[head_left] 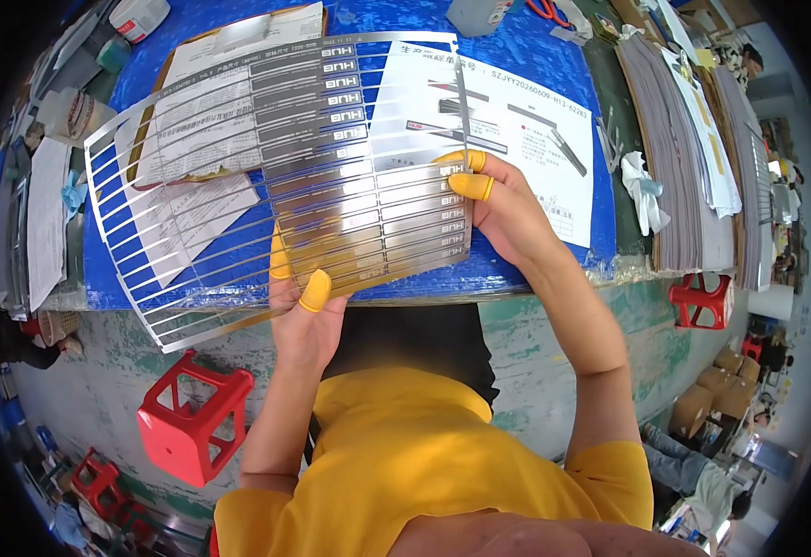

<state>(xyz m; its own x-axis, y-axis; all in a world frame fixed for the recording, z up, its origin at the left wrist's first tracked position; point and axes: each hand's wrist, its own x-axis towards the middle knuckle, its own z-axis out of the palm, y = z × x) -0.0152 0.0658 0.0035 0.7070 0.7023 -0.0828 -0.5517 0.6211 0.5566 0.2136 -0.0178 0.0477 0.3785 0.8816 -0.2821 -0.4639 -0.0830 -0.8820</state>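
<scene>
A thin, shiny metal sheet (327, 190) hangs tilted over the blue-covered table in both my hands. Thin bars with see-through gaps make up its left part, while solid silver and grey strips fill the rest. My left hand (308, 320) grips the lower edge, its yellow-capped thumb on top and the other fingers mostly behind the sheet. At the right edge, my right hand (509, 209) pinches the sheet between fingers in yellow finger cots. Partly behind the sheet lies a white printed page (540, 139) with pictures of strips.
A paper-covered board (285, 28) lies beyond the sheet. Red scissors (547, 11) and a grey container (478, 14) sit at the far edge. To the right are a crumpled white cloth (642, 190) and stacked sheets (679, 176). A red stool (192, 422) stands on the floor left.
</scene>
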